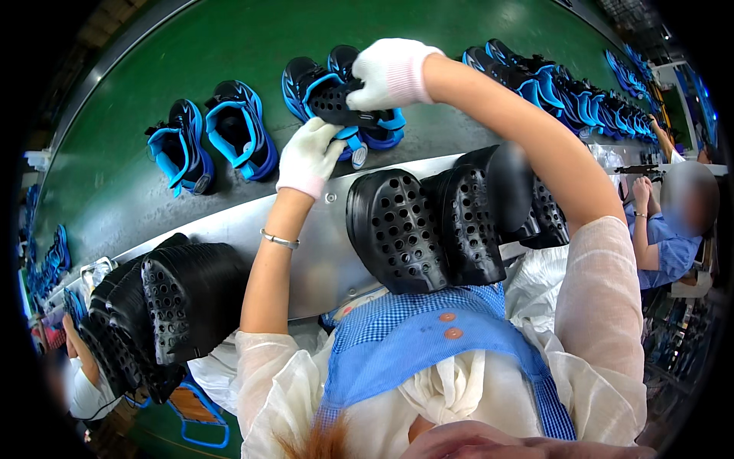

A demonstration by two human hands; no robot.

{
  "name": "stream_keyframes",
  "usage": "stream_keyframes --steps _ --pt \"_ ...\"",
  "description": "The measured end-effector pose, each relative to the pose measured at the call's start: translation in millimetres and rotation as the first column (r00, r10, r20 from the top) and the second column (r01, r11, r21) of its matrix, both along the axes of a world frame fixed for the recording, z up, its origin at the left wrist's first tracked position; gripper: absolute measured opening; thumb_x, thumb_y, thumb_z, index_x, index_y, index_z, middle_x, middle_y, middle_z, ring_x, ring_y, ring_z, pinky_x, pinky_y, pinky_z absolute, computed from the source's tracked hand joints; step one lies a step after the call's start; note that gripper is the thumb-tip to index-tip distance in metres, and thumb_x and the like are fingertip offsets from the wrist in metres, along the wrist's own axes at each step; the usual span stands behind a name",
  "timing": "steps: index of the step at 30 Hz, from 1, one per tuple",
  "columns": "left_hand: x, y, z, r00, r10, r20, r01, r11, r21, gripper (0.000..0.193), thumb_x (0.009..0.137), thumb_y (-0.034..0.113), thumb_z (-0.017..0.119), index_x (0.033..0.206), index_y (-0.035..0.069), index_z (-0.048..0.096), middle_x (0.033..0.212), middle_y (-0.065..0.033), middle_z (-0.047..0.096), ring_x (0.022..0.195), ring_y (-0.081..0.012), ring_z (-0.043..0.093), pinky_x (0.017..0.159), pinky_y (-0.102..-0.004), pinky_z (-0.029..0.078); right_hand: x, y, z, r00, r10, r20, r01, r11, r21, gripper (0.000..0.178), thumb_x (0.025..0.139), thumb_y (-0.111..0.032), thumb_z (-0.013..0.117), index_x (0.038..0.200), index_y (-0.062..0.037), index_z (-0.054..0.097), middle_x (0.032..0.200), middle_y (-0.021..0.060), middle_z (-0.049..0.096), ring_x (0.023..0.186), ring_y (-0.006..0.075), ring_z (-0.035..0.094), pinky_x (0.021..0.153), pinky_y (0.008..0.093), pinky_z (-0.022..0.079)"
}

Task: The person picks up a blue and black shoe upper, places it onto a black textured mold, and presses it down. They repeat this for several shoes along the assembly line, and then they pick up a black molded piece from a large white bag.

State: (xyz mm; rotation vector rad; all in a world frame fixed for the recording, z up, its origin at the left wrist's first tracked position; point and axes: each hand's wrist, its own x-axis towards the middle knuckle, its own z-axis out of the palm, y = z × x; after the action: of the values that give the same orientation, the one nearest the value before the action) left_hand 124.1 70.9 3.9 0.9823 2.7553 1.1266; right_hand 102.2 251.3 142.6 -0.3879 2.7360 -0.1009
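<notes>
In the middle of the far side, a black and blue sneaker [299,83] stands on the green surface beside another sneaker [392,131] of the same kind. Over the first sneaker's opening lies a black perforated shoe insert [330,97], tilted, partly down in the collar. My right hand [391,74], in a white glove, grips the insert from above; its fingertips are partly hidden. My left hand [310,157], also gloved, closes at the heel end of that sneaker, by its blue collar. Exactly what those fingers pinch is partly covered.
Stacked black perforated inserts [397,229] sit before me on a metal ledge [321,252], with another stack [195,294] at left. Two sneakers [241,134] stand left, and a long row [566,96] runs right. A co-worker in blue [665,237] sits at right, another person [84,382] at left.
</notes>
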Motion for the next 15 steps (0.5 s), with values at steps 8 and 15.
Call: stream_keyframes --steps 8,15 --pt "9 19 8 0.996 0.065 0.065 -0.056 0.991 -0.121 0.024 0.081 0.025 0.060 0.098 0.010 0.066 0.101 -0.0112 0.062 0.092 -0.0326 0.060 0.078 -0.0411 0.049 -17 -46 -58 0.995 0.099 0.007 -0.097 0.964 0.249 0.025 0.077 -0.011 0.061 0.099 -0.0062 0.069 0.099 0.0127 0.069 0.091 0.0279 0.067 0.076 0.0370 0.053" --pt "-25 31 10 0.906 -0.007 0.423 0.177 0.914 -0.366 0.032 0.080 0.036 0.059 0.090 0.007 0.067 0.075 -0.0177 0.066 0.071 -0.0333 0.064 0.070 -0.0399 0.051 -38 -61 -86 0.992 0.117 -0.048 -0.095 0.939 0.332 0.023 0.075 -0.012 0.063 0.096 -0.0079 0.071 0.096 0.0089 0.069 0.088 0.0255 0.067 0.071 0.0388 0.054"
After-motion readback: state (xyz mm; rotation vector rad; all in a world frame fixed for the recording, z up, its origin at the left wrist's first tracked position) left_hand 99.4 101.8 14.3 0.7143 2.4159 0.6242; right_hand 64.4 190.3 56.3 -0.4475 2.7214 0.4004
